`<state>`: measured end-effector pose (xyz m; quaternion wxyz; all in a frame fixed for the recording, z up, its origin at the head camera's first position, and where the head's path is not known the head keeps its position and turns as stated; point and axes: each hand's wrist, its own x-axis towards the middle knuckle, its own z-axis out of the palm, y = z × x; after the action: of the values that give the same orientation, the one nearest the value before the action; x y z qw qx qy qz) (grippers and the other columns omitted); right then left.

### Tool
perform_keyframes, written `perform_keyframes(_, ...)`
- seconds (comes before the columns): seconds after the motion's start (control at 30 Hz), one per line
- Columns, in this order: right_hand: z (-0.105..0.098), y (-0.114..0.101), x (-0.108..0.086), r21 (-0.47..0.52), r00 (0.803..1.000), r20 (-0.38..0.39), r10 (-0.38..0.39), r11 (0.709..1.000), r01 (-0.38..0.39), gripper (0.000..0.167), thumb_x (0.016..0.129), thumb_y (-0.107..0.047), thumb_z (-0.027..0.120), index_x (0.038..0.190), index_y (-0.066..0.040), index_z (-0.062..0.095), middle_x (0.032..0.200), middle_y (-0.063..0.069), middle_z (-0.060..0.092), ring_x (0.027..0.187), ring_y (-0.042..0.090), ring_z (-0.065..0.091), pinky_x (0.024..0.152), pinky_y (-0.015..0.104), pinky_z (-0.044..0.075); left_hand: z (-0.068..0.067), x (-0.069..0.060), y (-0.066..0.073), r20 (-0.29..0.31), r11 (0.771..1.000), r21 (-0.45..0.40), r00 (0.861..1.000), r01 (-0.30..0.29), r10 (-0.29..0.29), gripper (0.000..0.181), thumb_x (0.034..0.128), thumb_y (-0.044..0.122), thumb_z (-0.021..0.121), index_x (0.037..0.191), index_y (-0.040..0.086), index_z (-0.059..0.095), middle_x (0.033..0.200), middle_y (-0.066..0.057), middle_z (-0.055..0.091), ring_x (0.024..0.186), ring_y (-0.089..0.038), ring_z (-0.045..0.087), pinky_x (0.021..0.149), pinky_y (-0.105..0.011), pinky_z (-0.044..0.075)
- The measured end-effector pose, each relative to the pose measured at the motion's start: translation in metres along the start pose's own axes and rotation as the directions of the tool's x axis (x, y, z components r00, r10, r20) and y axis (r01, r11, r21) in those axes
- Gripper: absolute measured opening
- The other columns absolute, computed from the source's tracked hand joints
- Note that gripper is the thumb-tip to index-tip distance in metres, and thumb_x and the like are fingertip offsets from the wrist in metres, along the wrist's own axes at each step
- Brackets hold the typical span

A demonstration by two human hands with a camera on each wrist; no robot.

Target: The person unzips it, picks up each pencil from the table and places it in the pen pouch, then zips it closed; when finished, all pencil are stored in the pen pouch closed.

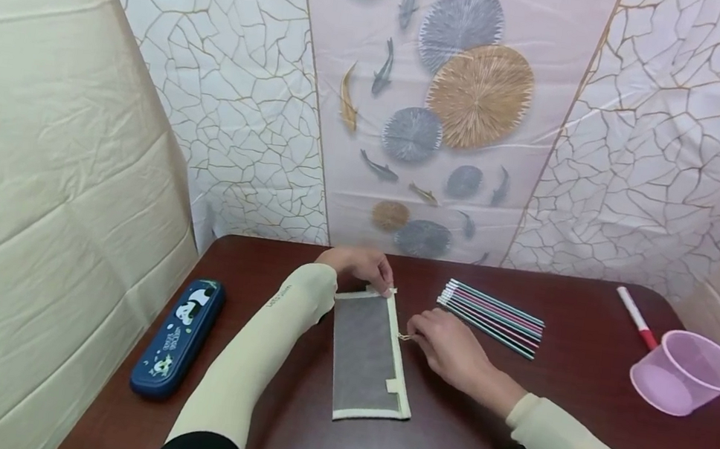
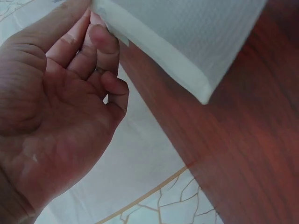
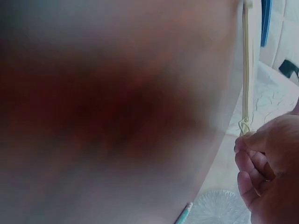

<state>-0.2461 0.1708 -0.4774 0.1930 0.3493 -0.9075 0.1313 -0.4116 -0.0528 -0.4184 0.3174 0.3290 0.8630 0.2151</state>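
A grey mesh zipper pouch (image 1: 366, 352) with cream edging lies lengthwise on the table, its zipper side facing right. At its far end, my left hand (image 1: 361, 266) pinches the top right corner. The left wrist view shows the pouch's pale edge (image 2: 173, 65) by the fingertips, with that corner lifted off the dark wood. My right hand (image 1: 449, 346) is beside the zipper edge and pinches the looped cord of the zipper pull (image 1: 405, 336) between thumb and forefinger. The same cord loop (image 3: 243, 126) shows at the fingertips in the right wrist view.
A blue panda pencil case (image 1: 177, 337) lies at the left table edge. Several pencils (image 1: 497, 318) lie side by side beyond my right hand. A pink plastic cup (image 1: 688, 373) stands at the right, with a white-and-red marker (image 1: 635, 317) just behind it.
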Motion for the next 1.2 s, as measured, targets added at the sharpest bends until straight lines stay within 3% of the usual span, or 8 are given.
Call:
perform_keyframes(0.2,-0.010,-0.013,-0.021,0.006,1.000,-0.010,-0.015,1.000,0.015,0.018,0.087,-0.004,0.080,0.091,-0.018,0.070,0.083,-0.010,0.064,0.080,0.010,0.060,0.074,0.032,0.053,-0.005,-0.002,0.002,-0.083,0.991,0.135,0.996,-0.009,0.020,0.017,0.0977,0.020,0.075,0.084,0.012,0.069,0.075,0.009,0.057,0.072,-0.008,0.048,0.070,-0.022,0.041)
perform_keyframes(0.3,-0.017,-0.019,-0.031,0.017,1.000,0.002,-0.030,0.999,0.030,0.018,0.088,-0.006,0.080,0.091,-0.020,0.071,0.085,-0.012,0.065,0.082,0.009,0.060,0.075,0.032,0.053,-0.007,-0.004,0.001,-0.131,0.982,0.187,0.991,0.020,0.005,0.017,0.0976,0.019,0.074,0.084,0.012,0.068,0.076,0.010,0.054,0.071,-0.006,0.046,0.067,-0.021,0.039)
perform_keyframes(0.43,-0.021,-0.027,-0.045,0.036,0.998,0.015,-0.054,0.998,0.053,0.016,0.089,-0.008,0.080,0.093,-0.020,0.071,0.087,-0.012,0.066,0.084,0.007,0.060,0.075,0.031,0.053,-0.009,-0.007,0.000,-0.160,0.982,0.178,0.987,0.061,-0.032,0.013,0.0975,0.018,0.074,0.088,0.010,0.070,0.078,0.009,0.057,0.073,-0.008,0.048,0.068,-0.023,0.041)
perform_keyframes(0.6,-0.023,-0.033,-0.060,0.049,0.999,0.002,-0.054,0.997,0.054,0.016,0.088,-0.010,0.082,0.094,-0.021,0.071,0.087,-0.013,0.065,0.083,0.004,0.058,0.075,0.030,0.052,-0.009,-0.006,0.000,-0.184,0.979,0.189,0.982,0.073,-0.037,0.014,0.0967,0.020,0.076,0.088,0.011,0.071,0.079,0.007,0.060,0.074,-0.009,0.051,0.069,-0.023,0.043)
perform_keyframes(0.87,-0.022,-0.034,-0.063,0.141,1.000,-0.006,0.011,0.990,-0.010,0.023,0.085,-0.007,0.084,0.089,-0.022,0.067,0.084,-0.017,0.063,0.082,0.000,0.056,0.071,0.027,0.053,-0.005,-0.005,0.002,-0.206,0.985,0.168,0.979,0.046,-0.010,0.009,0.0941,0.024,0.080,0.094,0.016,0.076,0.089,0.006,0.073,0.081,-0.009,0.063,0.075,-0.025,0.050)
perform_keyframes(1.2,-0.019,-0.035,-0.064,0.153,0.999,0.016,0.049,0.987,-0.051,0.020,0.087,-0.013,0.084,0.094,-0.026,0.070,0.089,-0.017,0.066,0.085,0.000,0.060,0.073,0.028,0.055,-0.007,-0.020,0.017,-0.185,0.990,0.137,0.980,-0.043,0.068,0.007,0.0963,0.017,0.076,0.102,0.013,0.076,0.097,0.000,0.077,0.086,-0.010,0.067,0.079,-0.023,0.053)
